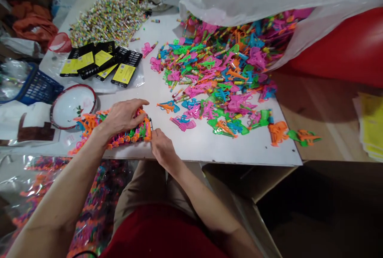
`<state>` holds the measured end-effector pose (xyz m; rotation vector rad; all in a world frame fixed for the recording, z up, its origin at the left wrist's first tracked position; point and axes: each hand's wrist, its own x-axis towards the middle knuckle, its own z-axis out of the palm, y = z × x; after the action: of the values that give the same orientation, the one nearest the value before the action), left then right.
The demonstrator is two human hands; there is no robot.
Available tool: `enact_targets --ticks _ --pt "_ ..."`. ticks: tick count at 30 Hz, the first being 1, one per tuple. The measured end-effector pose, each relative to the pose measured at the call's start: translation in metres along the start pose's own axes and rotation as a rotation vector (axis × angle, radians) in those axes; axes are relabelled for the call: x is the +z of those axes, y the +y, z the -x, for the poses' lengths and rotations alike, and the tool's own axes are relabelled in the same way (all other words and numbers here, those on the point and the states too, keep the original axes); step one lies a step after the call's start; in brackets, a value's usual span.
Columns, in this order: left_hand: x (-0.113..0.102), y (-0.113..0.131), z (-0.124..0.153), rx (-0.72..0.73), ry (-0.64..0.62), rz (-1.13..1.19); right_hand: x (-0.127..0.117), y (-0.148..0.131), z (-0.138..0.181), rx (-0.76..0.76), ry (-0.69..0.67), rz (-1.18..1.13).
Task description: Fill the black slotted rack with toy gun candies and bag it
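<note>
Head view: left hand (124,116) hides some toys (131,135).

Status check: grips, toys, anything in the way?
Left grip over packed toys, right grip at their right end. Toys partly hidden by left arm. Loose toys to the right, not blocking.

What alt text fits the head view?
A person's left hand lies over a packed row of multicoloured plastic toys, the right hand at one end, on a white table. Beyond sit a loose multicoloured plastic toy pile and black, yellow-labelled slotted frames.
</note>
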<state>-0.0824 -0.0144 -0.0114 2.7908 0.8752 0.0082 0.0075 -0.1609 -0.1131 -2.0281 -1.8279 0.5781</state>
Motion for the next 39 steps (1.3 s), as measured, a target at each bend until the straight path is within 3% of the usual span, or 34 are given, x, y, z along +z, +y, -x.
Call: enact_targets --ticks 6,10,15,18,22,27,30,34,36,39 --pt "0.002 -0.006 0.001 0.09 0.02 -0.003 -0.021 -0.009 -0.017 0.034 -0.188 0.048" --pt "-0.01 0.001 0.004 0.157 0.106 -0.085 -0.02 -0.009 -0.016 0.031 -0.155 0.035" --pt "-0.026 0.035 0.028 0.255 0.144 -0.194 -0.015 -0.008 -0.009 0.024 -0.112 0.003" --pt "-0.009 0.05 0.05 0.292 0.168 -0.252 -0.016 -0.006 -0.004 0.006 -0.042 -0.014" --pt "0.025 0.052 0.075 0.288 0.322 -0.248 -0.013 0.0 0.006 -0.075 -0.041 -0.057" --pt "0.041 0.052 0.089 0.356 0.318 -0.208 -0.001 0.023 0.019 -0.075 -0.043 -0.308" --pt "0.04 0.053 0.091 0.388 0.336 -0.192 -0.018 0.044 0.011 -0.052 -0.002 -0.545" --pt "0.04 0.054 0.093 0.383 0.304 -0.173 -0.065 0.04 -0.021 -0.13 0.232 -0.617" --pt "0.042 0.054 0.095 0.352 0.284 -0.177 -0.08 0.023 -0.039 -0.27 0.214 -0.585" --pt "0.048 0.054 0.098 0.319 0.283 -0.212 -0.083 -0.001 -0.057 -0.406 0.116 -0.463"
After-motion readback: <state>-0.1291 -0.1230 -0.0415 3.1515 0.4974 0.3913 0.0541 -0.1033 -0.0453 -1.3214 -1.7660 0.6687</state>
